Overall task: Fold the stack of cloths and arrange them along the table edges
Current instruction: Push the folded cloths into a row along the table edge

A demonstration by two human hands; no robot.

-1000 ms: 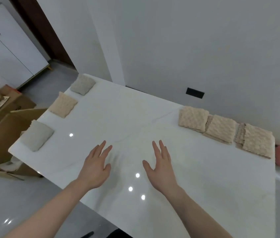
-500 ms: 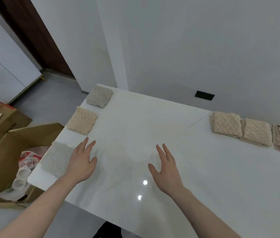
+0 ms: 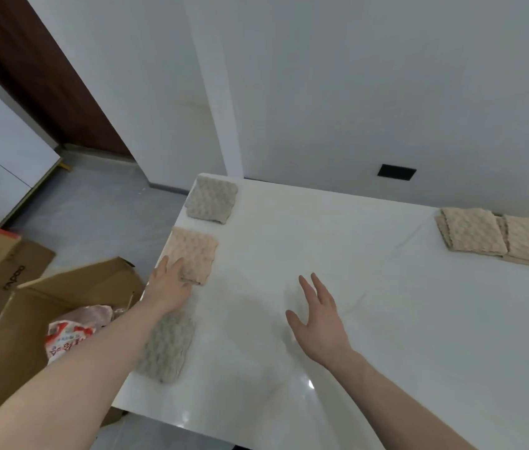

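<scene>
Left hand (image 3: 168, 287) moved onto beige cloth (image 3: 192, 254); cardboard box (image 3: 29, 319) beside table (image 3: 354, 319).

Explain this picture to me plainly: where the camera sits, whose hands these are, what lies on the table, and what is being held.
The camera is worn on a person's head, looking down at their own bare hands. The left hand reaches with straight fingers onto the near edge of a folded peach cloth; it grips nothing. The right hand hovers open over the white table. Along the left edge also lie two folded grey cloths, far and near. Folded beige cloths line the far right edge. A cardboard box stands on the floor.
</scene>
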